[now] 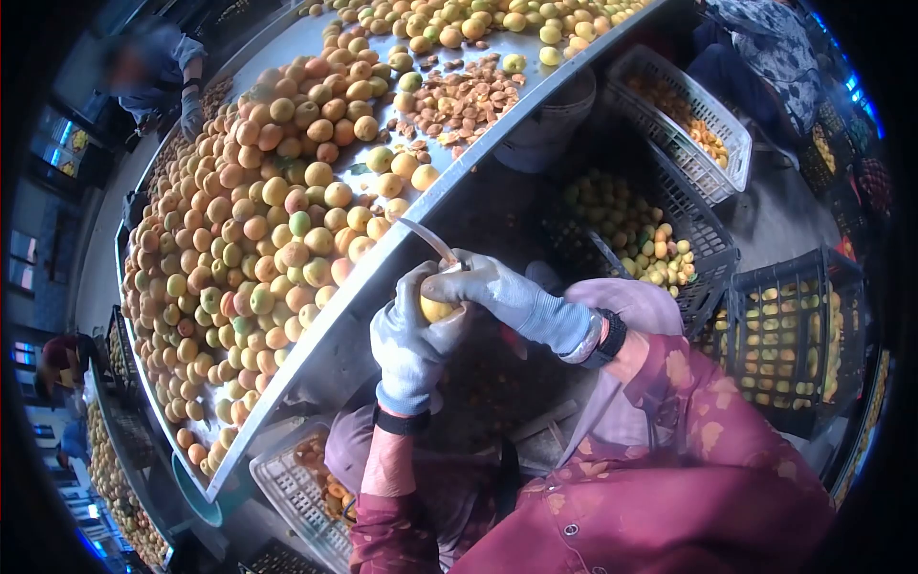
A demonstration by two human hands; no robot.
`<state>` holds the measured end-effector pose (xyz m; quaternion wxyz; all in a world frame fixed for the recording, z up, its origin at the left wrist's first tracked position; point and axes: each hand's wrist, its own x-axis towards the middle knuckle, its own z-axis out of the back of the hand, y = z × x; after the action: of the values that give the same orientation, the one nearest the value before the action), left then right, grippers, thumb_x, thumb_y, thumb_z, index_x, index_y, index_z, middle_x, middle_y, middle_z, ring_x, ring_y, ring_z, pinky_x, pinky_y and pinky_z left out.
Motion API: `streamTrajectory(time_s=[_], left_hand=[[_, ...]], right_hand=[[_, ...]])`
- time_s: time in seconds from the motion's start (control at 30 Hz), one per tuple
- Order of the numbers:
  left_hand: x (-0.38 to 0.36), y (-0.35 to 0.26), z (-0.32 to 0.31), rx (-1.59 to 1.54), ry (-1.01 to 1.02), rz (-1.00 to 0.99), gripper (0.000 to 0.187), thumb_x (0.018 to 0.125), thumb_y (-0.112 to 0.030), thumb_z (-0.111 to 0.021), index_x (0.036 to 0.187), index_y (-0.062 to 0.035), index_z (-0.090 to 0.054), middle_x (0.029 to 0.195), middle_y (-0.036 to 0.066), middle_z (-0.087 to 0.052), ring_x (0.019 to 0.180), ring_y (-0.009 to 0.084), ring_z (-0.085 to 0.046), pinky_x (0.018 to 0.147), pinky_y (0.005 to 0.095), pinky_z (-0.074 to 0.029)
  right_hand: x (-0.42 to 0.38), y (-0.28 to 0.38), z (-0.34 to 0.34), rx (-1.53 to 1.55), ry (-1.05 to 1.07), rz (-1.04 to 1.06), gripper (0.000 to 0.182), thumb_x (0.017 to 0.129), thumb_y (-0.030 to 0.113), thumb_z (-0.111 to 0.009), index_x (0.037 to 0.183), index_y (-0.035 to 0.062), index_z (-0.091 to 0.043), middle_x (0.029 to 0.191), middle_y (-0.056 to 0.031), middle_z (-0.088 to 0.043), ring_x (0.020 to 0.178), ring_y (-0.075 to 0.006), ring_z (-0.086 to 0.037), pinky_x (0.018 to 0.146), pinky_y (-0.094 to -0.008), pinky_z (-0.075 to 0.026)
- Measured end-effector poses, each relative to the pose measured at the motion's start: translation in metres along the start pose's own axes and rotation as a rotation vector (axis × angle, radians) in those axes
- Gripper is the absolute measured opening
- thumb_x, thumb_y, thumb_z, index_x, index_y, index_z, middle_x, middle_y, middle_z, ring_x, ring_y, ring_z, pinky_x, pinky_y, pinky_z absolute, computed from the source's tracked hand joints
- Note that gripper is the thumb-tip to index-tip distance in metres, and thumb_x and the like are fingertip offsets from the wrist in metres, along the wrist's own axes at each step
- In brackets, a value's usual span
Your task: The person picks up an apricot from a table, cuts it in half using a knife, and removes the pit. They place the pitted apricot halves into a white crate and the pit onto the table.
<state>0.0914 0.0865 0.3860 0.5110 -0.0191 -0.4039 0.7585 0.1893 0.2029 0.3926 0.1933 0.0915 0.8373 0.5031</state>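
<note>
Fruit (438, 308), yellow, sits between two gloved hands just off the edge of the table, with part of its skin showing among the fingers. The left hand (409, 333) has its grip wrapped around the fruit from the near side. The right hand (490, 287) has its grip closed on a knife (430, 241), its thumb lying over the top of the fruit; the handle is hidden by the glove. The thin, slightly curved blade sticks out past the fingers toward the table's metal rim. How far the edge is into the fruit, I cannot tell.

On the table (316, 337) a broad pile of apricots (277, 210), yellow to orange with a few green ones, spreads over the metal top. Near the far part of the rim lies a heap of brown pits (469, 96).

Beside the table stand a white bucket (547, 134), a white crate (736, 158) with orange pieces, and a black crate (712, 258) with whole fruit. Another black crate (803, 402) of fruit stands near the person's right arm. A pale crate (287, 488) sits below the left forearm. Across the table, a co-worker's gloved hand (191, 113) is at the pile's edge.
</note>
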Motion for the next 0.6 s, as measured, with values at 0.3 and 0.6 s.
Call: streamTrajectory(time_s=[0.3, 0.6], left_hand=[[-0.001, 0.0, 0.003, -0.139, -0.097, -0.008, 0.048, 0.071, -0.033, -0.079, 0.109, -0.0081, -0.061, 0.089, 0.01, -0.07, 0.076, 0.028, -0.07, 0.069, 0.0348, -0.055], [0.009, -0.01, 0.028, -0.048, 0.07, 0.024, 0.047, 0.068, -0.022, -0.078, 0.109, -0.0035, -0.063, 0.095, 0.012, -0.068, 0.09, 0.0256, -0.066, 0.082, 0.0363, -0.051]], right_hand=[[-0.014, -0.019, -0.022, 0.087, -0.132, 0.387, 0.024, 0.091, 0.017, -0.064, 0.109, 0.0029, -0.058, 0.096, -0.0024, -0.061, 0.092, -0.0101, -0.06, 0.085, -0.0248, -0.048], [-0.01, 0.015, -0.014, 0.061, -0.003, 0.002, 0.034, 0.095, 0.034, -0.059, 0.111, 0.0047, -0.06, 0.094, -0.0008, -0.063, 0.085, -0.0072, -0.059, 0.072, -0.0216, -0.05]])
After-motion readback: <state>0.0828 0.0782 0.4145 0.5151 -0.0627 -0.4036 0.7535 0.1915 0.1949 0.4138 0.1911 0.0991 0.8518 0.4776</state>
